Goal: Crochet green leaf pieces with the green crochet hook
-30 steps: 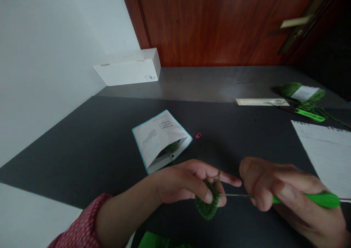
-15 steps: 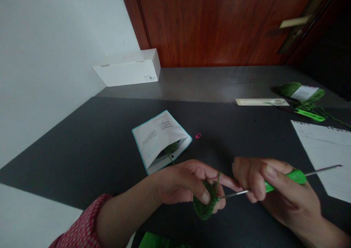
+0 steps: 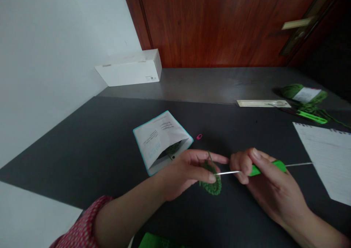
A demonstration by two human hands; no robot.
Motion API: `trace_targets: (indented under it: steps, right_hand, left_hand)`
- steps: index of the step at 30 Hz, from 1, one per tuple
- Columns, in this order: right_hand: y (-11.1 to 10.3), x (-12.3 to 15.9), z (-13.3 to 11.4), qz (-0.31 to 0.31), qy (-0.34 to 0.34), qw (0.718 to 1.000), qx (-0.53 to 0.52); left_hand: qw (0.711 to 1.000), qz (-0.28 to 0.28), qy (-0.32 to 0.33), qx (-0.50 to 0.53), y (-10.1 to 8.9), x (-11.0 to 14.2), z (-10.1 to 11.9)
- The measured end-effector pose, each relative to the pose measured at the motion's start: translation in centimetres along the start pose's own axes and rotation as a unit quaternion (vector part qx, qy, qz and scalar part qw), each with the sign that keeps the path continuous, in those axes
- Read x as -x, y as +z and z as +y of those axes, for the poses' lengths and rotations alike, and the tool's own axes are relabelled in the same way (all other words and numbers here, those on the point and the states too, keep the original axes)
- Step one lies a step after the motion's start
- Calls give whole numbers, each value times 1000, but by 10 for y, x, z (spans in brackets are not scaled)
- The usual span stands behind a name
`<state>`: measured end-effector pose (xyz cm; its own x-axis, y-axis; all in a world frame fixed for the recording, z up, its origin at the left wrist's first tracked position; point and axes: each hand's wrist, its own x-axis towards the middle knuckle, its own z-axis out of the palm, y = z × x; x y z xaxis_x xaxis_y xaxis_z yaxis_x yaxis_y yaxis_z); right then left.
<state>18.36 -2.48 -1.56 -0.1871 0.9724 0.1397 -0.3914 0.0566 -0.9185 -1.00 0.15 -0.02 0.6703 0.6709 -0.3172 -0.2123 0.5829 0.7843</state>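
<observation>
I pinch the green knit round (image 3: 211, 182) in my left hand (image 3: 186, 175) between both hands, over the dark table (image 3: 68, 156) | my right hand (image 3: 274, 189) grips the hook (image 3: 267, 168), tip at the round | slow small pokes work best

From here I log the crochet hook (image 3: 267, 169): smooth, bright metal shaft, glossy green plastic handle. The crocheted swatch (image 3: 211, 184) reads as rough, matt green yarn. The door (image 3: 214, 25) is reddish wood with a polished sheen; its lever handle (image 3: 297, 23) looks like pale metal. The desktop (image 3: 68, 156) is matt dark grey. The notebook sheet (image 3: 329, 164) is matt paper. The sleeve (image 3: 94, 213) is printed cloth
</observation>
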Motion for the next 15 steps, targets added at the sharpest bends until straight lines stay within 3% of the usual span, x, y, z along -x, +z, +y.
trace_targets:
  steps: [4, 9, 12, 15]
  right_hand:
    - [2, -1, 4, 38, 23, 999, 5]
    - [0, -3, 8, 54, 26, 998, 5]
    - [0, -1, 8, 45, -2, 998, 39]
    - [4, 6, 3, 28, -69, 983, 167]
  left_hand:
    - [992, 80, 58, -74, 4, 1, -1]
    - [979, 123, 98, -132, 8, 2, -1]
    - [972, 140, 109, -156, 9, 1, -2]
    - [965, 169, 114, -168, 10, 1, -3]
